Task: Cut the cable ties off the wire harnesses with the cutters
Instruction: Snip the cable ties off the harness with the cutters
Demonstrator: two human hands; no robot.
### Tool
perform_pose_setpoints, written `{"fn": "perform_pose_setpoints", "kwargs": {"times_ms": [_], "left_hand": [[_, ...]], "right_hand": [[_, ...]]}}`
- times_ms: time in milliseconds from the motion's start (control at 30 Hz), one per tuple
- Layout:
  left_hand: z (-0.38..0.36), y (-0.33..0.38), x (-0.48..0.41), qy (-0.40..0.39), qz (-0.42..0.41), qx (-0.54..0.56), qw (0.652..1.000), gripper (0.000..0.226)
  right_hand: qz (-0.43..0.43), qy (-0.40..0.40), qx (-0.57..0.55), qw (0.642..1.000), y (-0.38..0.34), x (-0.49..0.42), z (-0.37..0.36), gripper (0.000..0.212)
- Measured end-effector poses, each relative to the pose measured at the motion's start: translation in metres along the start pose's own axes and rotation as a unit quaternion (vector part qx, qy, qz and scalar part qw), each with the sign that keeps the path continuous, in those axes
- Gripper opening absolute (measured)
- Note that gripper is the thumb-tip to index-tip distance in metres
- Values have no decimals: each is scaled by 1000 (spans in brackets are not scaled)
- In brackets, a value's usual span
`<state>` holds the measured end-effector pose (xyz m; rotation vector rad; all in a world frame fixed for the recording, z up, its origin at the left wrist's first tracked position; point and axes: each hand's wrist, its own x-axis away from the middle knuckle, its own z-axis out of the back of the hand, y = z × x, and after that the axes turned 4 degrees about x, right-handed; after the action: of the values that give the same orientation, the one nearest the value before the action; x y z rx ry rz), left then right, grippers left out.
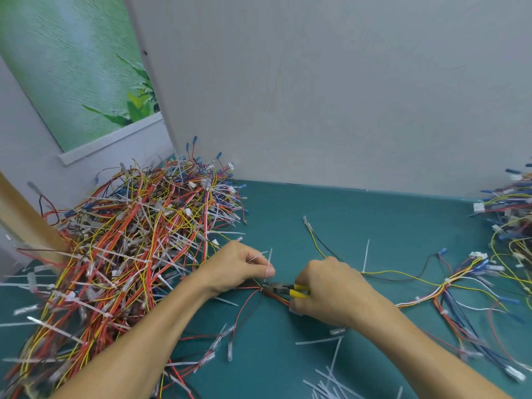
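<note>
My right hand (328, 292) grips the yellow-handled cutters (283, 290), whose dark jaws point left at a bundle of red, yellow and black wires (250, 298) on the teal table. My left hand (241, 267) pinches a white cable tie (269, 259) that stands up from that bundle, right beside the jaws. The same harness runs off to the right (431, 286) across the table, with another white tie (365, 256) sticking up from it.
A big heap of tied harnesses (129, 240) fills the left side. Another pile of harnesses (512, 226) lies at the right edge. Cut white ties (328, 381) lie scattered at the front. A grey partition wall (316, 96) closes off the back of the teal table (374, 214).
</note>
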<state>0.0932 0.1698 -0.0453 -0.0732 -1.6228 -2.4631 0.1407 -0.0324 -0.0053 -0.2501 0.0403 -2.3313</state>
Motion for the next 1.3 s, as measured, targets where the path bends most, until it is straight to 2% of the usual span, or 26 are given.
{"fn": "perform_pose_setpoints", "kwargs": {"times_ms": [400, 633, 867, 1300], "left_hand": [[1, 0, 0, 23, 11, 26, 999, 8], [-1, 0, 0, 26, 11, 32, 999, 11], [-4, -2, 0, 51, 0, 54, 997, 28], [-8, -1, 5, 90, -5, 43, 995, 24]], "right_hand": [[-19, 7, -2, 1000, 3, 2, -1, 33], [-16, 10, 2, 1000, -2, -1, -1, 27], [-4, -4, 11, 1000, -6, -1, -4, 24], [28, 4, 85, 996, -18, 0, -11, 13]]}}
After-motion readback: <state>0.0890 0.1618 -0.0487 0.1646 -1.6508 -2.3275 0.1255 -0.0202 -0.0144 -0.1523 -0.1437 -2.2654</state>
